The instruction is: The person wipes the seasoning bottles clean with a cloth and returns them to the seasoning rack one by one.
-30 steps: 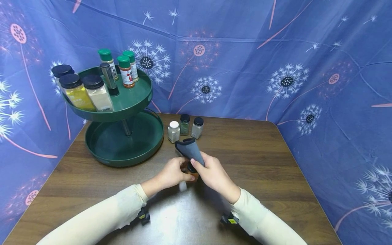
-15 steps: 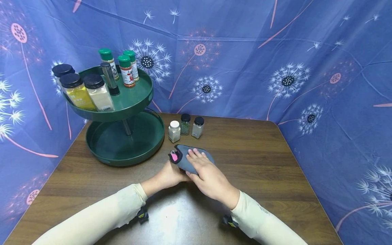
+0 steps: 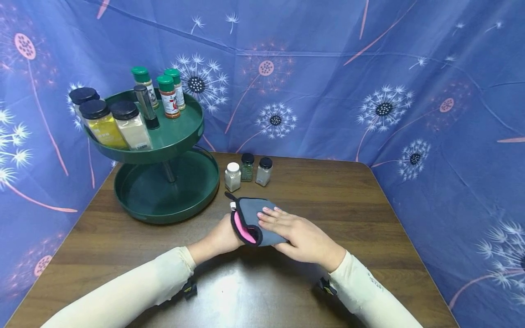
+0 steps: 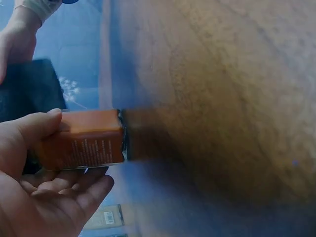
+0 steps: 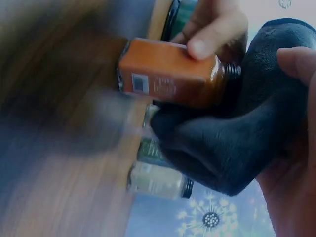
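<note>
Between both hands, low over the table (image 3: 348, 200): left hand (image 3: 221, 237) grips an orange spice jar (image 5: 170, 74), thumb on top; right hand (image 3: 299, 234) lies fingers straight on a grey cloth (image 3: 256, 218) draped over the jar's cap end. Just beyond the hands stand three small jars (image 3: 248, 171); further left, a green two-tier rack (image 3: 164, 150) with bottles.
</note>
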Tool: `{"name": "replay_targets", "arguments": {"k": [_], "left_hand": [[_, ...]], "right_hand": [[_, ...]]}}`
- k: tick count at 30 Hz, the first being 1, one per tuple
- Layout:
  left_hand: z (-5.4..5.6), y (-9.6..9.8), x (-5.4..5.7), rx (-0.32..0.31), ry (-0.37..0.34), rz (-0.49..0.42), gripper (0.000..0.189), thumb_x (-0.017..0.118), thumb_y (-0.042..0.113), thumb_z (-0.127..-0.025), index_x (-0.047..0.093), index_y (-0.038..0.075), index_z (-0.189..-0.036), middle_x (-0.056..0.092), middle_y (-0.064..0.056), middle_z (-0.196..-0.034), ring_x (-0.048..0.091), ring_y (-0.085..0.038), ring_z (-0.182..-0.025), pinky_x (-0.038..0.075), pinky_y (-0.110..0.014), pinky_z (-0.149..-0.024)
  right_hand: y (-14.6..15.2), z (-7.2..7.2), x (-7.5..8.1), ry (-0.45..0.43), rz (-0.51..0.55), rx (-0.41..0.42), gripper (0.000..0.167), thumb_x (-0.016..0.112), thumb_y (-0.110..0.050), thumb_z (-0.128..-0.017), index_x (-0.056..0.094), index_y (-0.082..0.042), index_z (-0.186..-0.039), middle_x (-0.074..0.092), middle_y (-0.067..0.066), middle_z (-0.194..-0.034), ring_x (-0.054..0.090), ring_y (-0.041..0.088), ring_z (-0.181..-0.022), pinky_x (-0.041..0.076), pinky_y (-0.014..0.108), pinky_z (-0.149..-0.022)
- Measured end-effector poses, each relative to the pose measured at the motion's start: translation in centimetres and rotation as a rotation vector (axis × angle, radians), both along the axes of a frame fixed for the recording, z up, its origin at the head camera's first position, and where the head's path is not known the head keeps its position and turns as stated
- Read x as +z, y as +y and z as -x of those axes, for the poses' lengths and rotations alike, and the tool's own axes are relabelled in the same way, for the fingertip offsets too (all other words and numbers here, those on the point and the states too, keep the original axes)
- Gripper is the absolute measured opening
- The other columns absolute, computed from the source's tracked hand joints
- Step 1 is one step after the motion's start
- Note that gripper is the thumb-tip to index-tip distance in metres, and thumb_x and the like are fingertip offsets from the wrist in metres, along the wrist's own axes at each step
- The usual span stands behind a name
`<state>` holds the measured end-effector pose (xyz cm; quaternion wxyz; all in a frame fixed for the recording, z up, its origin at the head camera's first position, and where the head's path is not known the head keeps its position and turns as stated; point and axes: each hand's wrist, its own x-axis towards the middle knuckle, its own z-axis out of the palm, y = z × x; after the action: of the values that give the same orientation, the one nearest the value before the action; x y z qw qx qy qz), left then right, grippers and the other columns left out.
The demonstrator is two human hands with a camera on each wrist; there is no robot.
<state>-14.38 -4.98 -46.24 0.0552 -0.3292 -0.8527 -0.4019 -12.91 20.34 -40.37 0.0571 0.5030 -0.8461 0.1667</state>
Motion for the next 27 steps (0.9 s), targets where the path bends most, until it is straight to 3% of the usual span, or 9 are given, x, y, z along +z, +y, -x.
{"name": "replay_targets", "arguments": {"k": [6, 10, 14, 17, 21, 24, 27], "left_hand": [[0.2, 0.6, 0.5, 0.037, -0.194, -0.006, 0.062, 0.093, 0.020, -0.075, 0.065, 0.008, -0.129, 0.074, -0.006, -0.117, 0.071, -0.019, -0.106, 0.055, -0.040, -0.096], [0.4, 0.7, 0.5, 0.047, -0.209, 0.028, 0.053, 0.093, 0.019, -0.075, 0.069, 0.012, -0.122, 0.075, 0.002, -0.105, 0.068, -0.011, -0.092, 0.056, -0.034, -0.085], [0.5, 0.7, 0.4, 0.042, -0.212, 0.037, 0.057, 0.091, 0.022, -0.077, 0.066, 0.013, -0.127, 0.073, 0.004, -0.111, 0.066, -0.009, -0.094, 0.055, -0.033, -0.088], [0.4, 0.6, 0.5, 0.039, -0.210, 0.003, 0.071, 0.092, 0.021, -0.076, 0.058, 0.010, -0.137, 0.069, -0.002, -0.126, 0.066, -0.016, -0.112, 0.051, -0.039, -0.102], [0.2, 0.4, 0.4, 0.032, -0.171, -0.016, 0.082, 0.093, 0.023, -0.074, 0.052, 0.001, -0.143, 0.062, -0.014, -0.139, 0.058, -0.028, -0.131, 0.042, -0.048, -0.112], [0.0, 0.1, 0.4, 0.020, -0.098, 0.004, 0.084, 0.092, 0.024, -0.075, 0.051, -0.003, -0.143, 0.060, -0.020, -0.140, 0.057, -0.034, -0.132, 0.043, -0.051, -0.111], [0.0, -0.3, 0.2, -0.006, -0.001, 0.017, 0.071, 0.088, 0.018, -0.079, 0.055, -0.005, -0.138, 0.064, -0.020, -0.135, 0.062, -0.035, -0.126, 0.047, -0.050, -0.107]], "right_hand": [[-0.8, -0.2, 0.3, -0.186, 0.134, -0.184, 0.049, 0.057, -0.029, -0.105, 0.052, -0.013, -0.150, 0.054, 0.004, -0.151, 0.057, 0.018, -0.134, 0.047, 0.042, -0.108], [-2.7, -0.3, 0.0, -0.220, 0.170, -0.328, 0.048, 0.053, -0.035, -0.107, 0.052, -0.013, -0.150, 0.057, 0.004, -0.148, 0.063, 0.014, -0.123, 0.053, 0.040, -0.100], [-4.3, -0.5, -0.4, -0.205, 0.164, -0.399, 0.049, 0.053, -0.035, -0.106, 0.054, -0.010, -0.148, 0.055, 0.009, -0.150, 0.057, 0.018, -0.133, 0.048, 0.039, -0.108], [-4.9, -0.8, -0.6, -0.176, 0.137, -0.376, 0.052, 0.053, -0.035, -0.106, 0.052, -0.005, -0.148, 0.049, 0.011, -0.155, 0.047, 0.022, -0.143, 0.038, 0.041, -0.116], [-4.6, -1.0, -1.0, -0.162, 0.111, -0.277, 0.055, 0.053, -0.034, -0.106, 0.046, -0.005, -0.152, 0.039, 0.007, -0.163, 0.031, 0.023, -0.153, 0.026, 0.044, -0.123], [-3.9, -0.9, -1.2, -0.143, 0.106, -0.184, 0.054, 0.054, -0.031, -0.105, 0.045, -0.008, -0.154, 0.036, 0.002, -0.165, 0.025, 0.022, -0.155, 0.021, 0.045, -0.125], [-2.8, -0.7, -1.1, -0.083, 0.081, -0.082, 0.054, 0.056, -0.028, -0.103, 0.047, -0.010, -0.153, 0.038, 0.000, -0.164, 0.027, 0.022, -0.155, 0.021, 0.044, -0.125]]}}
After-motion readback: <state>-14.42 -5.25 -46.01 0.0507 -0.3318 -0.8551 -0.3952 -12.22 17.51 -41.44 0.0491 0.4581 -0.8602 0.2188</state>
